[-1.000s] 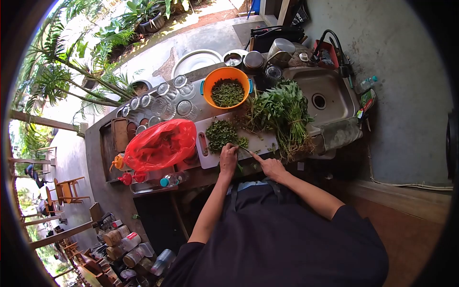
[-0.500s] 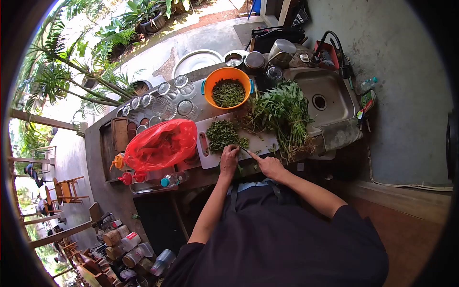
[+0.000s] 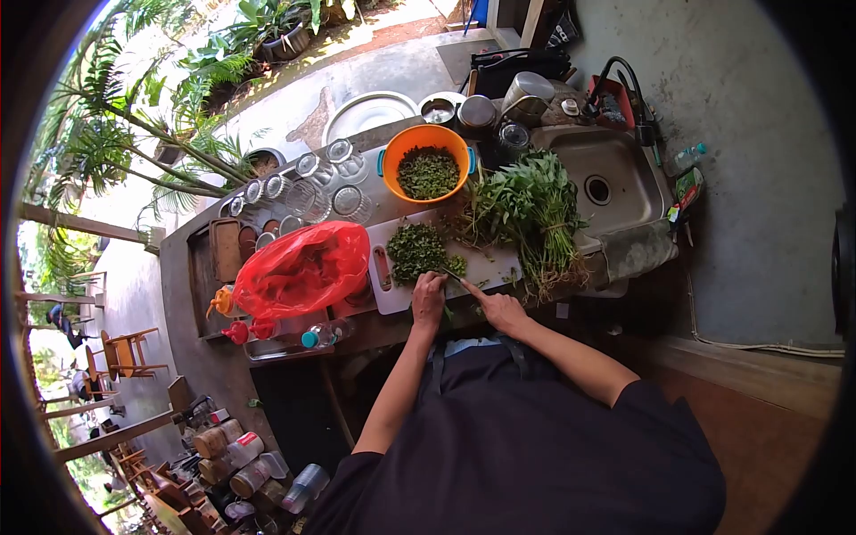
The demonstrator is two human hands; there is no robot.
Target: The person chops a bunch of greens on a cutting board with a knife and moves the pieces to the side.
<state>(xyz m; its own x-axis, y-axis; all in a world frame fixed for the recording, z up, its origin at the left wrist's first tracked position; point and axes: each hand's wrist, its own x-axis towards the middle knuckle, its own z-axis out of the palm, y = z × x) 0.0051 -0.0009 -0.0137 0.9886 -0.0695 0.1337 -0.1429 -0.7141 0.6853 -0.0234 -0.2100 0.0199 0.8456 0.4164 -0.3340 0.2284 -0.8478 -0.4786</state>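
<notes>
On a white cutting board (image 3: 490, 260) lies a pile of chopped greens (image 3: 416, 253), with a smaller cut heap (image 3: 456, 265) beside it. My right hand (image 3: 501, 310) grips a knife (image 3: 452, 274), index finger stretched along it, the blade pointing left over the board. At the board's near edge, my left hand (image 3: 429, 299) is closed close to the blade; bits of leafy greens show by its fingers, mostly hidden. A large bunch of uncut leafy greens with roots (image 3: 544, 209) covers the board's right end. Behind it, an orange colander (image 3: 423, 135) holds more chopped greens.
A red plastic bag (image 3: 303, 267) sits left of the board, with a bottle with a teal cap (image 3: 325, 334) in front. Upturned glasses (image 3: 352, 204) stand behind the bag. A steel sink (image 3: 637, 165) is at the right. Pots (image 3: 477, 113) line the back edge.
Both hands and the knife keep nearly the same place; the knife blade has shifted slightly. The whole view has moved a few pixels. The greens look the same.
</notes>
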